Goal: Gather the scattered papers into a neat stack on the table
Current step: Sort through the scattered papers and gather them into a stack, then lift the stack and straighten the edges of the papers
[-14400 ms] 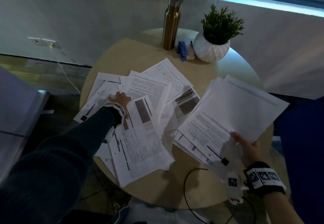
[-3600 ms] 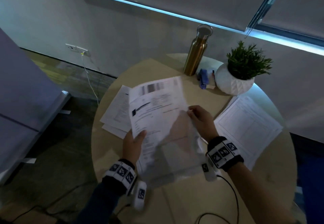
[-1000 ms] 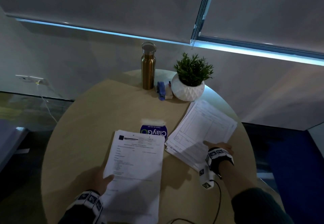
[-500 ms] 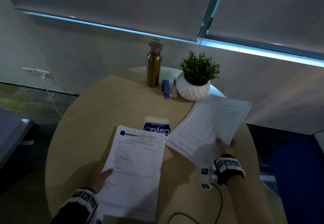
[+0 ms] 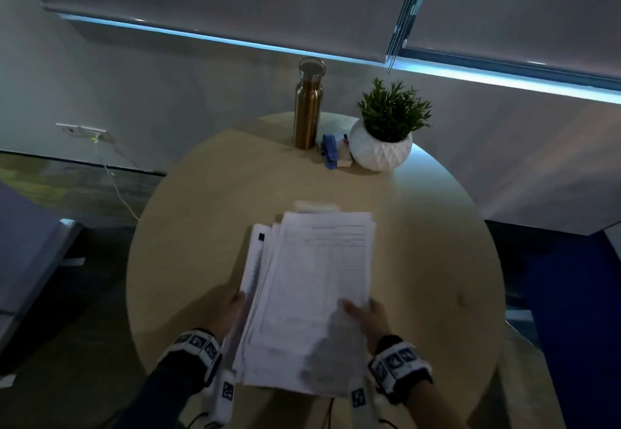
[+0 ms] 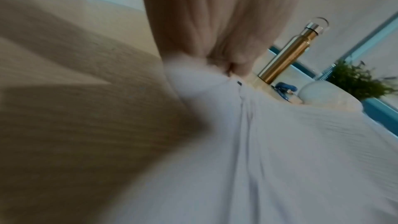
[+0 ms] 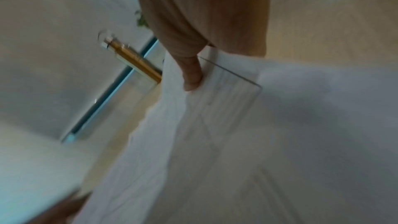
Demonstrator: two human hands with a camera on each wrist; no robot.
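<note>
A thick pile of white printed papers (image 5: 312,297) is held over the near middle of the round wooden table (image 5: 437,260), its sheets fanned unevenly along the left side. My left hand (image 5: 232,307) grips the pile's left edge; the left wrist view shows its fingers (image 6: 226,40) on the paper (image 6: 280,151). My right hand (image 5: 364,316) holds the lower right part with the thumb on top, and in the right wrist view that thumb (image 7: 192,74) presses on the top sheet (image 7: 237,125).
At the table's far edge stand a gold metal bottle (image 5: 308,106), a blue stapler (image 5: 330,153) and a potted plant in a white pot (image 5: 383,139). A small white object (image 5: 316,206) peeks out beyond the pile. A cable hangs off the near edge.
The right hand has carried its stack leftward onto the sheets held by the left hand. The two piles are now one, held by both hands, covering the blue-labelled item.
</note>
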